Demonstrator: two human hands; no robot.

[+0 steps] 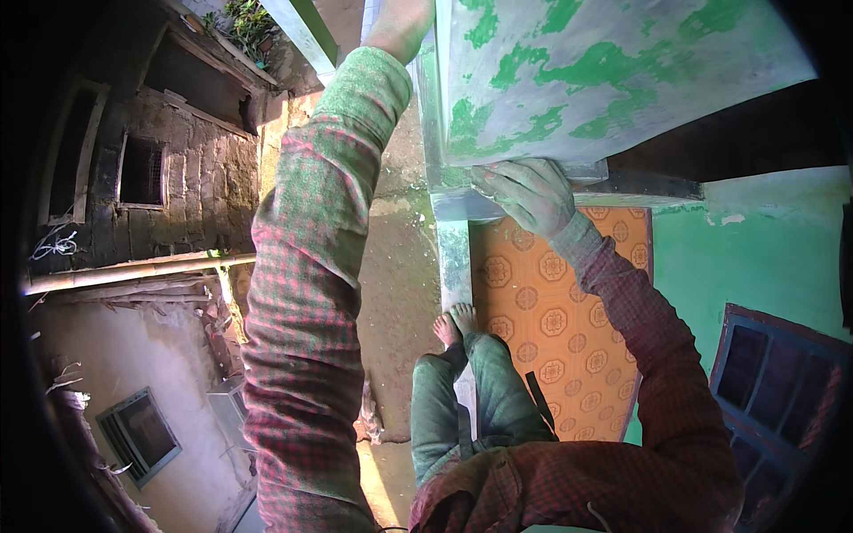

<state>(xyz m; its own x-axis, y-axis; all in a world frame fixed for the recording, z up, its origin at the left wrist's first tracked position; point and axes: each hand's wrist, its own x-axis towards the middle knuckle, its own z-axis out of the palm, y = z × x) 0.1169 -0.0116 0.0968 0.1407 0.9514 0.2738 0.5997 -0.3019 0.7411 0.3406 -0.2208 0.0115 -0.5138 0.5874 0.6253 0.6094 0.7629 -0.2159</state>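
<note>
Seemingly, the step in hand is bracing at the big patchy green-and-white wall [577, 80], upper right of the frame, and the next move calls for steady balance. The left arm [311, 258] stretches to the top edge, cutting off the left hand [402, 27]; the right hand [530, 192] lies nearly straight-fingered along the wall's lower edge, and I cannot tell what either grip holds
</note>
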